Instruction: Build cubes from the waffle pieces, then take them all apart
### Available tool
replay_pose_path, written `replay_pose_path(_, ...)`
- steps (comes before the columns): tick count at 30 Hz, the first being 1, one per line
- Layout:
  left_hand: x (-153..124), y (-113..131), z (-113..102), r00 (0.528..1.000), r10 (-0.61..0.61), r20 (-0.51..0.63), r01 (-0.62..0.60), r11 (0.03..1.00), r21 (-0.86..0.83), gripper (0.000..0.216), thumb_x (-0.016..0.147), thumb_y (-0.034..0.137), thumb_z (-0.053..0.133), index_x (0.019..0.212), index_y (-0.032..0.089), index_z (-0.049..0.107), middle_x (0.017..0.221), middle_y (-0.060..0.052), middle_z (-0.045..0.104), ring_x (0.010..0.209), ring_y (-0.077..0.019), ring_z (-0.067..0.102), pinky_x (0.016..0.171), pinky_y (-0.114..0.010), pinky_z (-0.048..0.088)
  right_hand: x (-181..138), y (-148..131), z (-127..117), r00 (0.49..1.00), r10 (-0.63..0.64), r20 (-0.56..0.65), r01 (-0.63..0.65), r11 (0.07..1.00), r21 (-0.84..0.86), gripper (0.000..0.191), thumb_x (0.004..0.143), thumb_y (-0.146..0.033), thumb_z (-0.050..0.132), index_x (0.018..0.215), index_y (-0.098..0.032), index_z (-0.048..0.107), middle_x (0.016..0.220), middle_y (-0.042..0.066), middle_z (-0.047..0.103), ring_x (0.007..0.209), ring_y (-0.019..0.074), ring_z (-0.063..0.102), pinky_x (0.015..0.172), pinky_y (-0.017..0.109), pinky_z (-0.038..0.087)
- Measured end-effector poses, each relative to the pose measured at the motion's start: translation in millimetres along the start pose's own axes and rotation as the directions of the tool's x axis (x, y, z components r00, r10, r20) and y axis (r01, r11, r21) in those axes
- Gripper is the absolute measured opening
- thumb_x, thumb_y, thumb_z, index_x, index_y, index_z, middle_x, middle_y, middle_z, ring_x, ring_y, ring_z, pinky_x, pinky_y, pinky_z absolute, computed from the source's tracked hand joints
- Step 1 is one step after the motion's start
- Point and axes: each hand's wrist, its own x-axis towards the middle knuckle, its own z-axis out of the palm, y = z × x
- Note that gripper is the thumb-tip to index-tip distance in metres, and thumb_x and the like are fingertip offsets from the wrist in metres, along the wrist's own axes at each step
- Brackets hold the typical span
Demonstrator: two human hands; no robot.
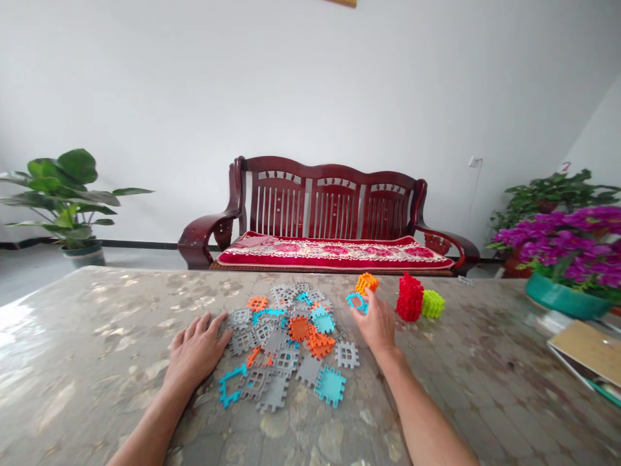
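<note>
While our left hand (pixel 196 349) rests open, palm down, just left of the heap of tiles (pixel 275 340), a careless sweep could scatter it. Our right hand (pixel 376 320) has thumb and forefinger at the blue frame (pixel 350 300) beside the orange stack (pixel 366 283); we cannot tell whether it grips. A knuckle's nudge might topple the red stack (pixel 410 298). Far left, a pot (pixel 86 255) holds a leafy plant (pixel 68 188); far right, a teal planter (pixel 565 298) holds purple flowers (pixel 567 249).

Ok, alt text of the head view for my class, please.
A person's right hand touches a blue square frame; the left hand rests on a patterned table beside a pile of grey, orange and blue notched pieces. An orange block, a red block and a lime block sit nearby, with a wooden bench beyond.
</note>
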Motion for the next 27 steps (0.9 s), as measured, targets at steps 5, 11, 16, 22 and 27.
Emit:
replay_pose_path(5, -1, 1, -1, 1.000, 0.007, -0.008, -0.007, 1.000, 0.012, 0.055, 0.093, 0.047, 0.032, 0.139, 0.026, 0.053, 0.145, -0.012, 0.049, 0.138, -0.0281, 0.039, 0.112, -0.046, 0.025, 7, 37, -9, 0.992, 0.120, -0.042, -0.121, 0.993, -0.013, 0.056, 0.083, -0.038, 0.062, 0.134, -0.016, 0.050, 0.114, 0.008, 0.072, 0.098, 0.0252, 0.064, 0.084, 0.034, 0.044)
replay_pose_path(11, -1, 1, -1, 1.000, 0.007, -0.006, -0.007, 1.000, 0.027, 0.055, 0.093, 0.047, 0.032, 0.139, 0.026, 0.053, 0.145, -0.012, 0.049, 0.137, -0.0278, 0.039, 0.113, -0.045, 0.025, 9, 54, -14, 0.988, 0.155, 0.023, -0.154, 0.988, -0.033, 0.061, 0.082, -0.039, 0.063, 0.138, -0.019, 0.049, 0.118, 0.006, 0.071, 0.104, 0.0262, 0.063, 0.086, 0.035, 0.043)
replay_pose_path(16, -1, 1, -1, 1.000, 0.013, -0.003, -0.013, 1.000, 0.024, 0.056, 0.093, 0.047, 0.031, 0.139, 0.025, 0.054, 0.145, -0.012, 0.049, 0.138, -0.0285, 0.039, 0.113, -0.046, 0.025, 10, 55, -15, 0.984, 0.168, 0.065, -0.164, 0.985, -0.063, 0.064, 0.083, -0.038, 0.063, 0.142, -0.021, 0.046, 0.121, 0.006, 0.070, 0.106, 0.0259, 0.063, 0.088, 0.035, 0.044)
replay_pose_path(22, -3, 4, -7, 1.000, 0.005, 0.008, -0.005, 1.000, 0.031, 0.055, 0.093, 0.047, 0.032, 0.139, 0.026, 0.054, 0.145, -0.012, 0.050, 0.138, -0.0289, 0.040, 0.112, -0.046, 0.027, 7, 51, -19, 0.968, 0.215, 0.132, -0.202, 0.973, -0.110, 0.069, 0.084, -0.043, 0.060, 0.146, -0.021, 0.039, 0.125, 0.008, 0.067, 0.109, 0.0271, 0.062, 0.088, 0.036, 0.045)
replay_pose_path(27, -2, 3, -6, 1.000, -0.001, 0.002, 0.001, 1.000, 0.018, 0.055, 0.093, 0.047, 0.033, 0.138, 0.026, 0.054, 0.145, -0.011, 0.050, 0.138, -0.0281, 0.039, 0.113, -0.045, 0.025, 6, 42, -19, 0.938, 0.289, 0.193, -0.249, 0.946, -0.206, 0.081, 0.082, -0.054, 0.060, 0.149, -0.017, 0.032, 0.119, 0.016, 0.067, 0.112, 0.0315, 0.061, 0.087, 0.040, 0.045)
